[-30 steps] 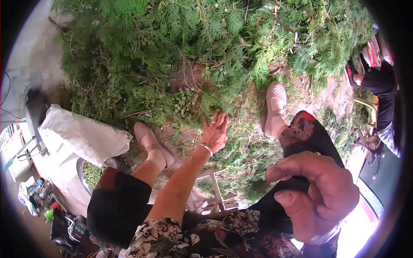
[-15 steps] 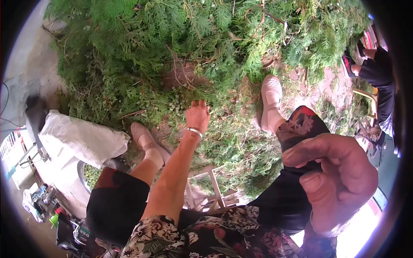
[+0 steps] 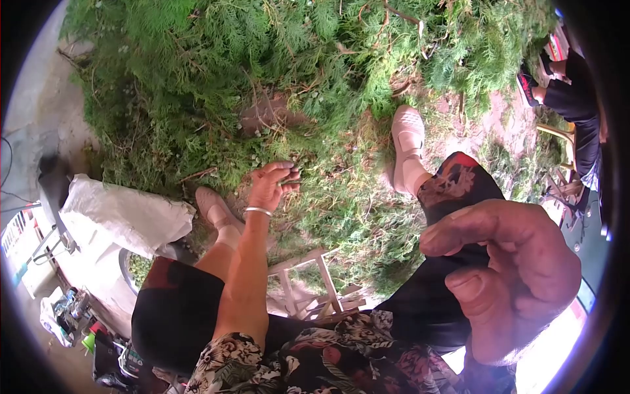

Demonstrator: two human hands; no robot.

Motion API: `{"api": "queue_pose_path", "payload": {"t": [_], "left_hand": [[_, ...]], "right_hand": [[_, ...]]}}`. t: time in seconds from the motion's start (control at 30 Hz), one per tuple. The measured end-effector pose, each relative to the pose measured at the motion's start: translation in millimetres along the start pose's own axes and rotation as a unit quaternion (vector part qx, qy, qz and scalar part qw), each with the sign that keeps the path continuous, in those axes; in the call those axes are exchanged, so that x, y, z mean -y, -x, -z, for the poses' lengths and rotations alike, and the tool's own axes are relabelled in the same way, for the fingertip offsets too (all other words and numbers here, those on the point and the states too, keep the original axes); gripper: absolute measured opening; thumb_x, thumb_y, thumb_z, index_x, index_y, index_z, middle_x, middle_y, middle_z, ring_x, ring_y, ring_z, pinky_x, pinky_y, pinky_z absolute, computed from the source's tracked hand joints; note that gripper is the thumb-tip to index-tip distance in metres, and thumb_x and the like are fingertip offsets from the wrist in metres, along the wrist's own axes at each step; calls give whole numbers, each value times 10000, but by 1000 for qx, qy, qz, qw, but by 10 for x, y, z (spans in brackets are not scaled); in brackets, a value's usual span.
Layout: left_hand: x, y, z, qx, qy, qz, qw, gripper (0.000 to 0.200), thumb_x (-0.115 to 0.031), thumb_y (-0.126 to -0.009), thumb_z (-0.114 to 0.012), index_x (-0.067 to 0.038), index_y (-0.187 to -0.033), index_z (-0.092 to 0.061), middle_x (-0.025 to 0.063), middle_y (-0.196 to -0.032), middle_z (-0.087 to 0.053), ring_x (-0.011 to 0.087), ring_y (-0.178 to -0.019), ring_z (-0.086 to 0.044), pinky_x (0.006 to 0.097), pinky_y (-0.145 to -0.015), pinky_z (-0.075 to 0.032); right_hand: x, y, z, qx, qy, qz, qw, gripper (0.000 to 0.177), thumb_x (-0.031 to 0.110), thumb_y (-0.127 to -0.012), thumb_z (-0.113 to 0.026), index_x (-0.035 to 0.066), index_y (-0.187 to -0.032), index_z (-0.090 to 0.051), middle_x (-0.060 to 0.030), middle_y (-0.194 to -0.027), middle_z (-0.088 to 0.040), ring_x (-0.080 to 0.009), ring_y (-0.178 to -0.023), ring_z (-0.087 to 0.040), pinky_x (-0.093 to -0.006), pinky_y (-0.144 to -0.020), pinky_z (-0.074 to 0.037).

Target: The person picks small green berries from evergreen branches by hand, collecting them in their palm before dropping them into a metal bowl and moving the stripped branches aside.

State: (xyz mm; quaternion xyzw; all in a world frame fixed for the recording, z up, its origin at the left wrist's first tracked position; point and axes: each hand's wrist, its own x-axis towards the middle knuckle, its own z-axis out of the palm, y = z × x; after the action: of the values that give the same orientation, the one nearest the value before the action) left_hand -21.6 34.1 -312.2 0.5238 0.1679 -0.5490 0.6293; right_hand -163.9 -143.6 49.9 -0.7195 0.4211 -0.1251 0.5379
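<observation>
My left hand (image 3: 274, 187), with a bangle at its wrist, hangs over the leafy floor with its fingers bent and drawn together. Whatever may be between its fingertips is too small to make out. Behind it spreads a big heap of green conifer branches (image 3: 197, 79). Close to the camera at the right, my right hand (image 3: 453, 266) is curled, with a gap between thumb and forefinger and nothing visible in that gap. Its palm is partly hidden.
Wooden stool-like frame (image 3: 326, 282) stands between my legs. At left are a white sack (image 3: 125, 213), a round container of green bits (image 3: 136, 268) and piled odds and ends (image 3: 65, 315). Another person's dark-clothed leg (image 3: 569, 98) shows at the upper right, near a yellow chair (image 3: 556, 133).
My left hand has moved left and slightly down, turned, and its fingers now point to the right. My right hand has kept its curled shape, with only a slight shift in view.
</observation>
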Motion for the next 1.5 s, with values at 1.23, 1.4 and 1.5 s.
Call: {"api": "queue_pose_path", "payload": {"t": [1.23, 1.4, 1.5], "left_hand": [[452, -42, -496, 60, -216, 15, 974, 74, -9, -820, -617, 65, -817, -617, 93, -644, -611, 170, -562, -619, 285, -428, -486], [514, 147, -198, 122, 26, 108, 986, 96, -46, -809, -640, 50, -814, -631, 148, -750, -655, 210, -588, -623, 315, -447, -513], [469, 148, -230, 59, -78, 86, 992, 111, -77, -791, -662, 31, -817, -657, 119, -773, -674, 195, -599, -620, 313, -490, -501]], "right_hand": [[9, -21, -10, -18, 21, -7, 1000, 372, 209, -795, -700, -70, -972, -530, -141, -815, -648, -195, -751, -631, -299, -697, -503], [-16, -7, -36, -22, 37, 22, 999, 405, 237, -802, -709, -72, -1002, -541, -125, -801, -648, -182, -749, -628, -282, -673, -488], [-18, 0, -80, -31, 26, 30, 999, 402, 240, -807, -707, -68, -1002, -540, -126, -810, -649, -180, -749, -627, -278, -669, -483]]}}
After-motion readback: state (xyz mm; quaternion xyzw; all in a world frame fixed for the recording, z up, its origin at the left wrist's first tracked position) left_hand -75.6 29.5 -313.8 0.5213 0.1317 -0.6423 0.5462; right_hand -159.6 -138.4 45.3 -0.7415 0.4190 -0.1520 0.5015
